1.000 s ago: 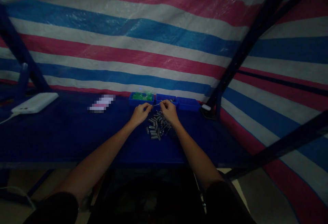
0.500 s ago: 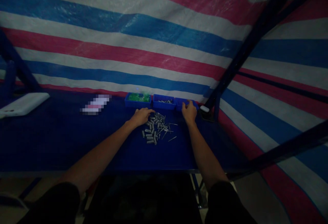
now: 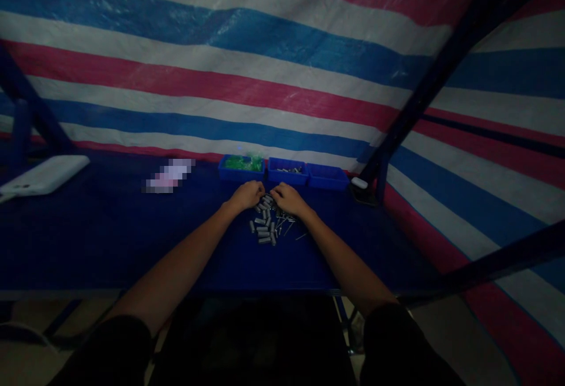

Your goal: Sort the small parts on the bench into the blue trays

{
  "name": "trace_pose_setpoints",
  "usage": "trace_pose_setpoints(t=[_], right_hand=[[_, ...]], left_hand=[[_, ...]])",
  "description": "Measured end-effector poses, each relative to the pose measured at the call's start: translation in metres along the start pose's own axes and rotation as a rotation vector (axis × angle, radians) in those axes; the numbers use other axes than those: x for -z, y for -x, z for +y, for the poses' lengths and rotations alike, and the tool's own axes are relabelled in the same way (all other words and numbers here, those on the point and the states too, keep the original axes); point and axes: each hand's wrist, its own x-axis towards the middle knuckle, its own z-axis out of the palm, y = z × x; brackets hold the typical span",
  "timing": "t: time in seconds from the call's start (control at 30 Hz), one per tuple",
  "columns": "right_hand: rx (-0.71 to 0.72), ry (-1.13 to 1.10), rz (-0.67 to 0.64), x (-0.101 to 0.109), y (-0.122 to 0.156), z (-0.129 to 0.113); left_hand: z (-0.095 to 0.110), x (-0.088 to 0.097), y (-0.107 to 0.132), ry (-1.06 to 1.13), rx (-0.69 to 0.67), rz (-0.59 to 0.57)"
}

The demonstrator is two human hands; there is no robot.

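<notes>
My left hand (image 3: 248,195) is at the far left side of a loose pile of parts, its fingers curled inward and pressed together. Opposite it, my right hand (image 3: 289,199) reaches over the pile with bent, closed fingers. The two sets of fingertips are close together; anything they pinch is too small to make out. Short grey cylinders (image 3: 263,234) make up the left and near part of the pile. Thin metal pins (image 3: 286,227) lie to the right, partly hidden under my right hand.
Behind the pile stand three blue bins: one with green pieces (image 3: 242,164), one with small metal parts (image 3: 288,177), and a right-hand bin (image 3: 327,177). A white device (image 3: 46,174) lies far left on the blue table (image 3: 132,245). A small white object (image 3: 359,183) sits near the frame post.
My right hand has moved left from the right-hand bin to the pile, beside my left hand. My left fingers have curled in. The view has shifted slightly.
</notes>
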Motion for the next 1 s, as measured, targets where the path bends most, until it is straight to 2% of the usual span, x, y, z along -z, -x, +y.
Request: trace_pose_setpoints(t=[0.2,0.33,0.57,0.77,0.9,1.0], right_hand=[[0.022,-0.139,0.153,0.002,0.012,-0.002],[0.074,-0.085,0.267,0.007,0.013,-0.008],[0.134,-0.076,0.318,0.019,0.016,-0.018],[0.117,-0.075,0.362,0.022,0.018,-0.018],[0.026,-0.152,0.395,0.026,0.018,-0.017],[-0.008,-0.133,0.449,0.037,0.019,-0.008]], left_hand=[[-0.002,0.001,0.007,0.148,0.088,0.149],[-0.003,0.003,0.01,0.209,0.073,0.237],[0.008,0.008,0.013,0.263,0.052,0.355],[0.014,0.009,0.015,0.382,-0.005,0.347],[0.015,0.008,0.015,0.542,-0.107,0.256],[0.012,0.009,0.014,0.457,-0.104,0.224]])
